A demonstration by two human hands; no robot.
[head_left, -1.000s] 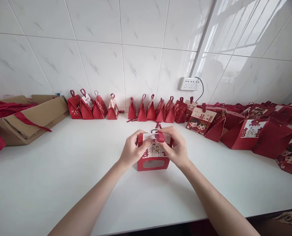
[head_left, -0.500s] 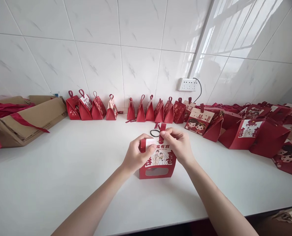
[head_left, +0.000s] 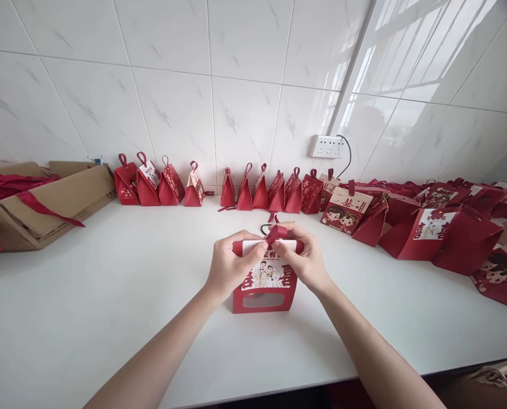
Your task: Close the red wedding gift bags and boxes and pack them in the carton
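A small red gift box (head_left: 264,289) with a clear window and a cartoon couple on its front stands on the white counter (head_left: 108,295) in front of me. My left hand (head_left: 230,265) grips the box's top left edge, fingers closed. My right hand (head_left: 301,258) pinches the red ribbon loop (head_left: 276,233) at the top of the box. A black hair tie (head_left: 265,228) lies on the counter just behind the box.
A row of several finished red pouch-shaped boxes (head_left: 219,190) lines the tiled wall. Larger red boxes (head_left: 441,227) crowd the right side. A brown cardboard carton (head_left: 53,201) with red ribbons (head_left: 6,190) sits at the left. A wall socket (head_left: 325,146) hangs above.
The box has been shifted slightly left and squared up. My right hand brought the ribbon down from above the box to its top edge, and my left hand moved up to meet it.
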